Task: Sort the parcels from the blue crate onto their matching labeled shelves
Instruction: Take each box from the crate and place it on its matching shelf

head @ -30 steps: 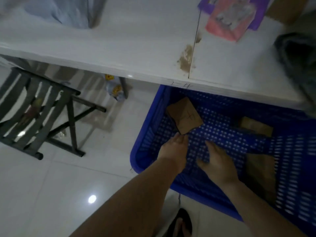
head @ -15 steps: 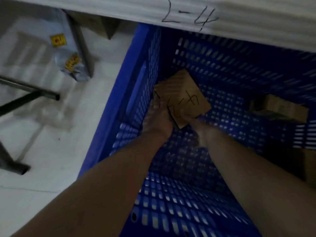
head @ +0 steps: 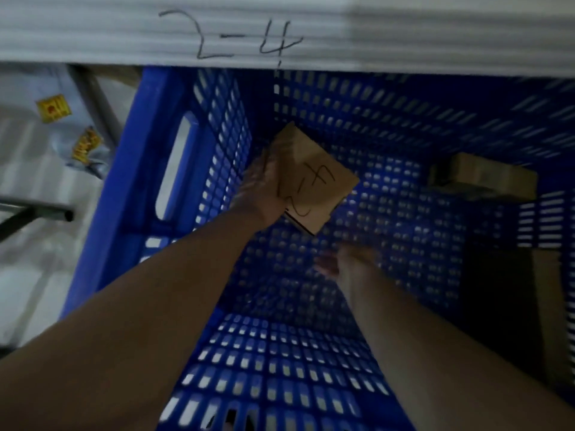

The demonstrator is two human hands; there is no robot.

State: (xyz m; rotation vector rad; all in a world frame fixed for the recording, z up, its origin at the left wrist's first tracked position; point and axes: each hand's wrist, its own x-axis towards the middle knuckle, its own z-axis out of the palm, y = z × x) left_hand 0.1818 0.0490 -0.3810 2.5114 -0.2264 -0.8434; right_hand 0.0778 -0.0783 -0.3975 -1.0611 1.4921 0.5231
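1. Nearest: both forearms run from the bottom edge down into the blue crate (head: 130,194); the camera looks steeply down over them.
2. Right hand (head: 345,262) is mid-crate, blurred, holding nothing. Its grip looks loosely spread, palm roughly facing left and up, fingers aimed toward the parcel. It sits below and right of the parcel's near corner, near but apart.
3. Left hand (head: 264,188) is farther in, its grip clamped on the left edge of the cardboard parcel (head: 314,185): fingers wrap the far-left side, thumb side hidden. Wrist close to straight, forearm coming in from the lower left.
4. The parcel is a flat brown square, tilted with its marked face toward the camera and its corners pointing up, down, left and right like a diamond. It appears lifted off the crate floor, close to the crate's left wall. The handwriting reads something like "4-2" seen rotated; not sure.
5. Key relation: the parcel hangs right of the left grip, so the free right edge and lower corner face the right hand. The left hand has it; the right is the nearer one for support.
6. Farther right: another parcel (head: 485,178) lies against the crate's far-right area, untouched; a dark one (head: 547,306) at the right edge is barely legible.
7. Farthest: the white shelf edge (head: 435,32), marked "2-4", overhangs the crate's far side. Judgement: lifting out needs to clear that edge.
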